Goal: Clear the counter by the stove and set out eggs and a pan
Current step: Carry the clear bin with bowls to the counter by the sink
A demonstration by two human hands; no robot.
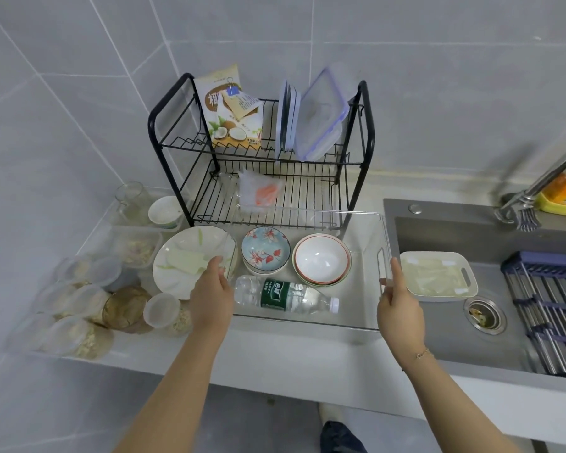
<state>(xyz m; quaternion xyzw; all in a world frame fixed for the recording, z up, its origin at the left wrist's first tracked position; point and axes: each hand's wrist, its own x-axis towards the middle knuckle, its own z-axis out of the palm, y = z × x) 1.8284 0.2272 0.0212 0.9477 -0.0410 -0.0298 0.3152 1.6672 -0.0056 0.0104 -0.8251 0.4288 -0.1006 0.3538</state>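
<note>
Clear plastic bin (356,325) sits on the counter (291,354), between both hands. Left hand (211,297) grips its left wall; right hand (399,308) grips the right handle, fingers curled.

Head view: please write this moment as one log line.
left hand: grips clear bin | right hand: grips bin handle | inside: bowls, water bottle

counter (275,358) | dish rack (258,152) | plate (190,259) | clear bin (366,273) | jars (89,308)

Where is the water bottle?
The water bottle lies on its side in the clear bin, in front of the flowered bowl, between both hands.
</note>
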